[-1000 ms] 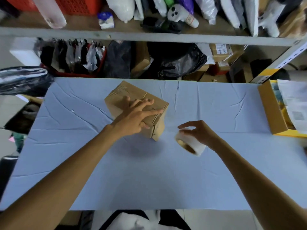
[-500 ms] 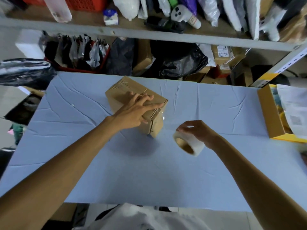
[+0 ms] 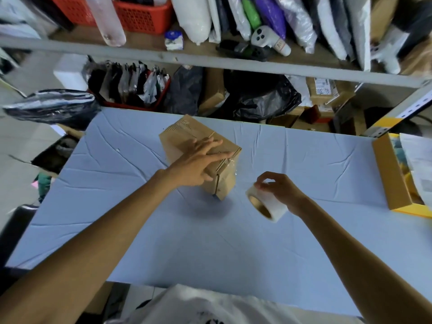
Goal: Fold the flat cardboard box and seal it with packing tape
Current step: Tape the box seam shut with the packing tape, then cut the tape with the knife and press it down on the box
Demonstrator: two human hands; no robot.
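Observation:
A small brown cardboard box (image 3: 184,133) stands folded up on the blue table (image 3: 210,242), a little left of centre. My left hand (image 3: 198,163) lies flat on its top with straight fingers pressing along the centre seam. A strip of clear tape shows at the box's right end, running over the edge. My right hand (image 3: 280,191) grips a roll of clear packing tape (image 3: 266,203) just right of the box, close above the table.
A yellow-edged open carton (image 3: 389,176) with papers sits at the table's right edge. Behind the table a shelf unit (image 3: 210,64) holds bags, red baskets and cartons. A dark bag (image 3: 51,108) hangs off the far left.
My left hand's fingers have slid along the box top toward its right end. My right hand stays beside the box with the tape roll. The view has tilted down a little.

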